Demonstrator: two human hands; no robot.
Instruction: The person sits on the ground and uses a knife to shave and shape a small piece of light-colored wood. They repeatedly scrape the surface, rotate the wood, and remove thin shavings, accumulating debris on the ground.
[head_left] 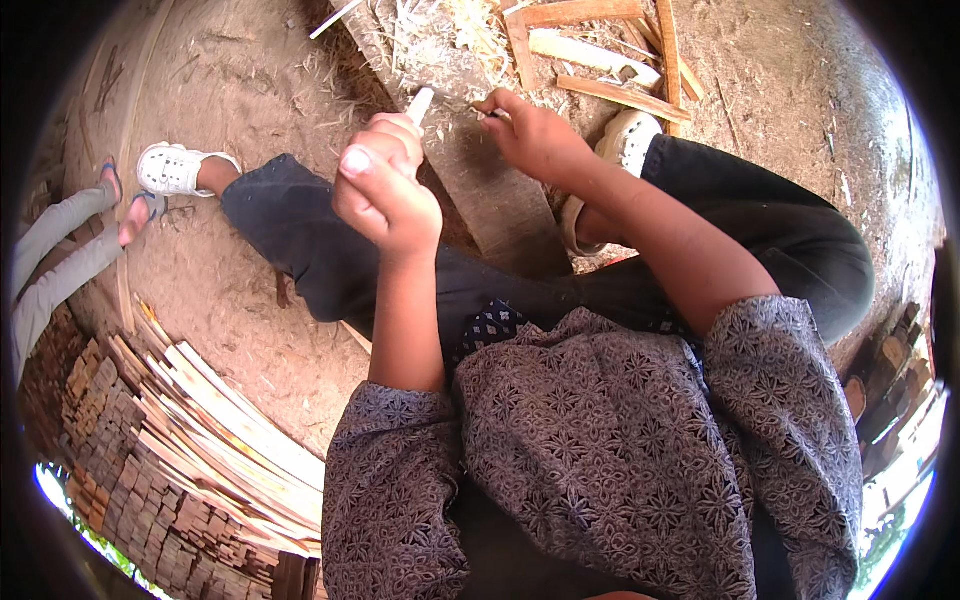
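Note:
My left hand (390, 180) is closed in a fist around a pale piece of wood (421, 104). Only its light, narrow end shows past the fingers; the rest is hidden in my grip. To the right, my right hand (530, 137) is closed on what looks like a small knife (462, 100). Its thin blade points left at the wood's tip, and most of the handle is covered by my fingers. Whether blade and wood touch, I cannot tell. Both hands are above a worn plank (495, 205) that runs between my legs, with wood shavings (475, 35) scattered at its far end.
Several cut wooden bars (625, 95) lie at the far right of the plank, near my white clog (630, 140). Another person's legs in grey trousers (65, 265) stand at the left. Stacked timber (190, 430) fills the lower left. The ground is brown earth.

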